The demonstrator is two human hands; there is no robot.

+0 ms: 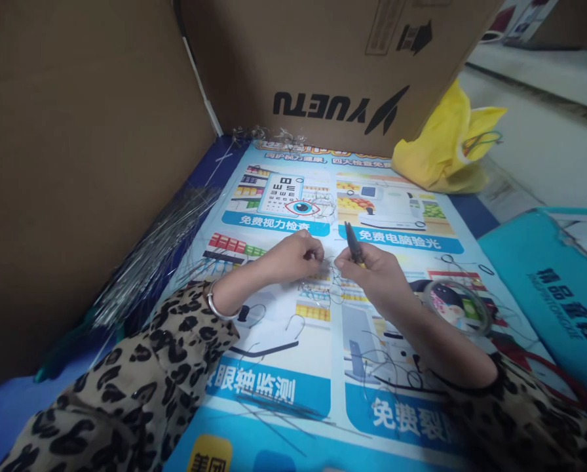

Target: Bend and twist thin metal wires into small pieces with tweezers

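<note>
My left hand (296,257), with a silver bangle at its wrist, is closed in a pinch at the edge of a thin bent wire piece (329,288). The wire's curls and loops spread below and between my two hands. In my right hand (375,270) is a pair of pliers (353,244), dark jaws pointing up and away, with a little yellow handle showing. Thumb and forefinger of that hand also come together at the wire. The fingertips hide the exact grip on it. Both hands are above a printed poster sheet.
Cardboard walls (323,52) stand at the back and left. Long straight wires (151,252) lie in a bundle on the left. Loose cut wires (278,410) lie in front. On the right are a tape roll (485,308), a yellow bag (434,154) and a teal box (544,275).
</note>
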